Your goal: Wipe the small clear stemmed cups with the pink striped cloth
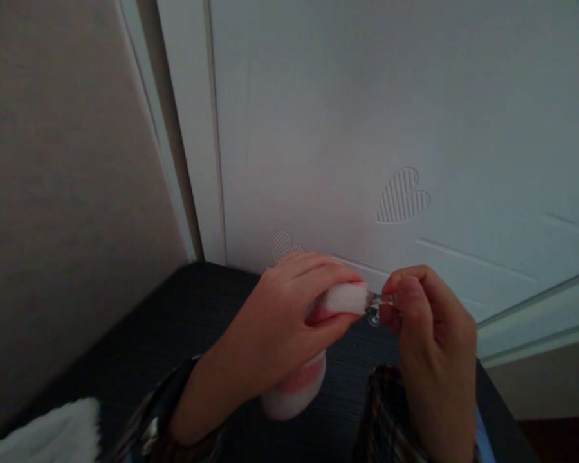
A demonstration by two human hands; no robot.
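Note:
My left hand (284,321) is wrapped round a white and pink bottle (299,382) that lies tilted, its top end pointing right. My right hand (429,341) pinches a small clear nozzle (379,303) at the bottle's top between thumb and fingers. Both hands are held just above a dark table (174,328), close to a white door panel. The bottle's middle is hidden by my left fingers.
A white door (367,128) with embossed heart shapes (403,196) stands right behind the hands. A beige wall (62,193) is on the left. Something white and fluffy (53,434) lies at the bottom left. A plaid sleeve (386,411) shows below my right hand.

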